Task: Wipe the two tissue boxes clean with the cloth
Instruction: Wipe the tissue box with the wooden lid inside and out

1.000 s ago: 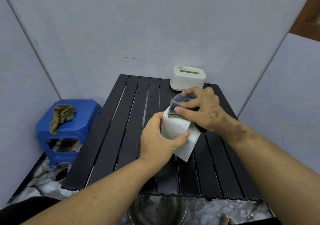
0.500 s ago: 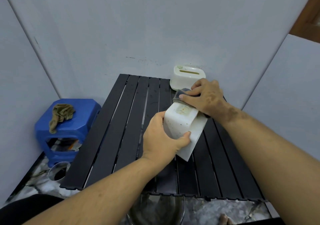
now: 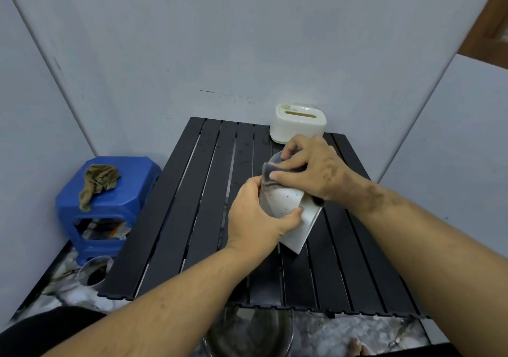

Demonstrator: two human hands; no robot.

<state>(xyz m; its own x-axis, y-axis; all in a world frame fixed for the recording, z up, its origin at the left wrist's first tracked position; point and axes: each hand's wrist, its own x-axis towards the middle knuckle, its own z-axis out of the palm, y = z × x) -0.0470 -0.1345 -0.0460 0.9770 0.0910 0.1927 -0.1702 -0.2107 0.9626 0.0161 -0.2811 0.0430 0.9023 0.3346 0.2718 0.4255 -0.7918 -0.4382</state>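
My left hand [image 3: 257,216] grips a white tissue box [image 3: 288,208], speckled with small dirt spots, and holds it tilted above the black slatted table [image 3: 192,219]. My right hand [image 3: 310,168] presses a dark grey cloth [image 3: 270,168] onto the upper end of that box, covering its top face. A second tissue box [image 3: 298,124], cream-white with a slot in its lid, stands upright at the table's far edge, just beyond my right hand and apart from it.
A blue plastic stool [image 3: 107,205] stands left of the table with an olive rag [image 3: 97,182] on it. A clear container [image 3: 92,271] sits on the floor by the stool. A glass bowl [image 3: 247,332] is below the table's near edge. Grey walls enclose the table.
My right hand has slid the cloth back down from the box's far end over its top face, toward me. My left hand keeps the same grip on the box.
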